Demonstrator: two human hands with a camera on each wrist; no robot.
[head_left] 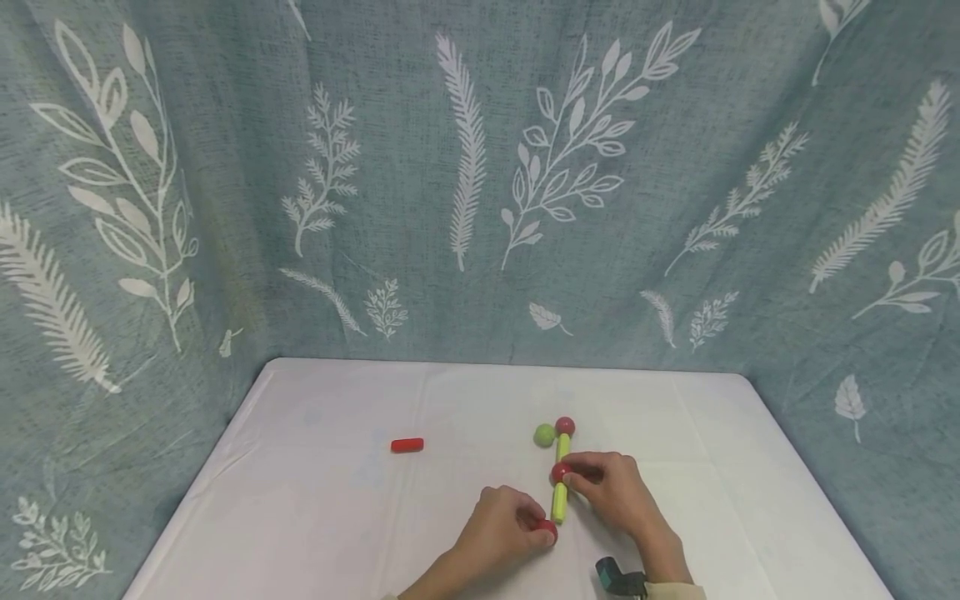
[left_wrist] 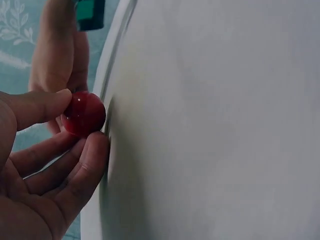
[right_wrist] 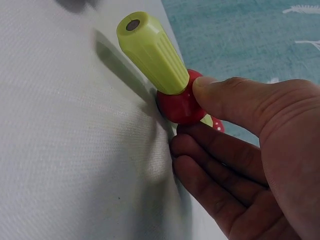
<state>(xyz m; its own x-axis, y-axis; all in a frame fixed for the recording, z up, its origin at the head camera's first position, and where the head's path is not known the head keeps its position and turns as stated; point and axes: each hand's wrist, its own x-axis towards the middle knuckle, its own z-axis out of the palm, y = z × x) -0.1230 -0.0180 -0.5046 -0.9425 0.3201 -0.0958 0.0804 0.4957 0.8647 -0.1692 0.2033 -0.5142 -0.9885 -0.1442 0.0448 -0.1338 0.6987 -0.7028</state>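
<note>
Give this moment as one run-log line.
left hand: pinches nearest red ball | right hand: pinches middle red ball between two lime sticks | green ball: beside far red ball | red stick: apart, left

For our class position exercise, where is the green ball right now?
In the head view, the green ball lies right of centre, just left of the farthest red ball.

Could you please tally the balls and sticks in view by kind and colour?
Red balls: 3
Green ball: 1
Yellow-green sticks: 2
Red stick: 1
Total: 7
</note>
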